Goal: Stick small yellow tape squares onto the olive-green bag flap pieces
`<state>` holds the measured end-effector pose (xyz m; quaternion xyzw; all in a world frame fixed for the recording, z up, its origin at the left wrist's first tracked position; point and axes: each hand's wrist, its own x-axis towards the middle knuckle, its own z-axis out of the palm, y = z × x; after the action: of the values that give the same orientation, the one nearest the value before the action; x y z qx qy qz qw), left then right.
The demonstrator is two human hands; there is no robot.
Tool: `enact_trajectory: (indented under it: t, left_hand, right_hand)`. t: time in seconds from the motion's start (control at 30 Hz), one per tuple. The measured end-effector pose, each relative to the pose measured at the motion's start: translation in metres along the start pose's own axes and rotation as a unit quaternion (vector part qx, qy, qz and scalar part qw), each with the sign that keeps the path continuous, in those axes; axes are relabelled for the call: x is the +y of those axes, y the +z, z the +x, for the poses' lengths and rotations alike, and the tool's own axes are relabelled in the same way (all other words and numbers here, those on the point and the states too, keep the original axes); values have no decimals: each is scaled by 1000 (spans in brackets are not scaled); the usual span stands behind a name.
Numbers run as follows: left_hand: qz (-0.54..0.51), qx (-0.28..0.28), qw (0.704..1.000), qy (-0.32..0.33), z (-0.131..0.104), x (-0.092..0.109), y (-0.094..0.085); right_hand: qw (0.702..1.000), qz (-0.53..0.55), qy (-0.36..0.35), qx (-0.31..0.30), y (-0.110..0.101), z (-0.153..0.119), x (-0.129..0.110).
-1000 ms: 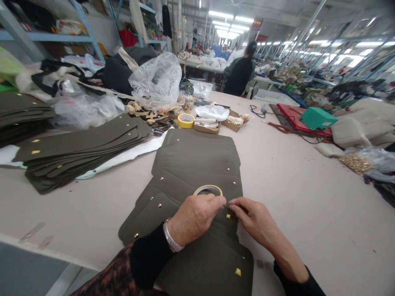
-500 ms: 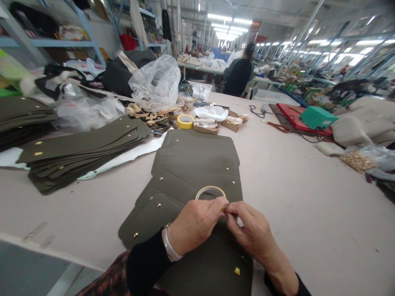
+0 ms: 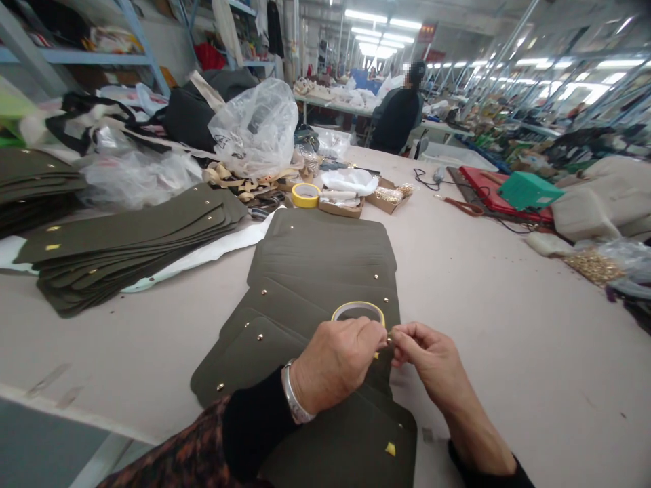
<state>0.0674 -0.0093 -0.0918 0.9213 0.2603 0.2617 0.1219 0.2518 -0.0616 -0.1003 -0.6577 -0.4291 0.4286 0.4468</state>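
My left hand (image 3: 340, 356) is closed on a roll of yellow tape (image 3: 359, 306), its ring standing up behind the fingers. Just to its right, my right hand (image 3: 427, 352) pinches what looks like a small bit of yellow tape, mostly hidden by the fingertips. Both hands are above a fanned stack of dark olive panels (image 3: 320, 247) with small gold rivets. A yellow tape scrap (image 3: 390, 449) sticks to the panel nearest me. Another yellow bit (image 3: 376, 355) shows under my left fingers.
More olive panels (image 3: 132, 230) lie stacked at left. Behind are a second tape roll (image 3: 306, 195), a small box of gold hardware (image 3: 389, 195) and a clear plastic bag (image 3: 259, 129). A green box (image 3: 529, 191) stands at right. A seated person (image 3: 399, 112) is farther back.
Both hands have shifted slightly right, and a small gap has opened between their fingertips. The tape roll has moved along with my left hand. The panels stay put.
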Motion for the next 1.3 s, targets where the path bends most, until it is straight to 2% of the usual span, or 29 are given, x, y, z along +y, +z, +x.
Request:
enact_trajectory:
  t: [0.13,0.27,0.4,0.57,0.7,0.83,0.9,0.97,1.07,1.13,1.2,1.3]
  left_hand:
    - [97,-68,992,-34,-1,-12,7]
    - [115,-115,987,-20,-4,-15,12]
    - [99,-125,987,-25,-5,-15,13]
    - [95,-134,986,-29,-6,-14,13]
    - [89,-134,987,-32,-8,-13,12]
    - [83,-129,988,-33,-8,-16,13]
    - [84,-127,988,-31,-7,-17,13]
    - [91,-122,988,-27,-6,-17,13]
    - [99,-108,989,-28,-4,-17,14]
    - [96,-101,990,-33,-3,-17,14]
    - [90,-102,990,-38,-3,-18,15]
    - [82,-111,990,-36,-3,-19,14]
  right_hand:
    - [998,-46,43,-20,-26,11,16]
    - [985,-155,44,-53,-28,12,28]
    - [955,-287,-19,-78,-22,12,20]
    - [922,-371,-86,-72,-15,12,8]
    - [905,-411,-94,-54,-10,16,9]
    - [890,-443,-90,-56,-16,18,11]
    - [885,-446,-126,-39,-23,16,12]
    - [871,-443,-204,-49,-29,12,13]
    - [817,-465,-326,-103,-32,6,16]
    - [777,-495,-368,-123,-27,5,17]
    - [759,-526,-366,-118,-20,7,17]
    - [775,-555,-283,-105,-10,15,11]
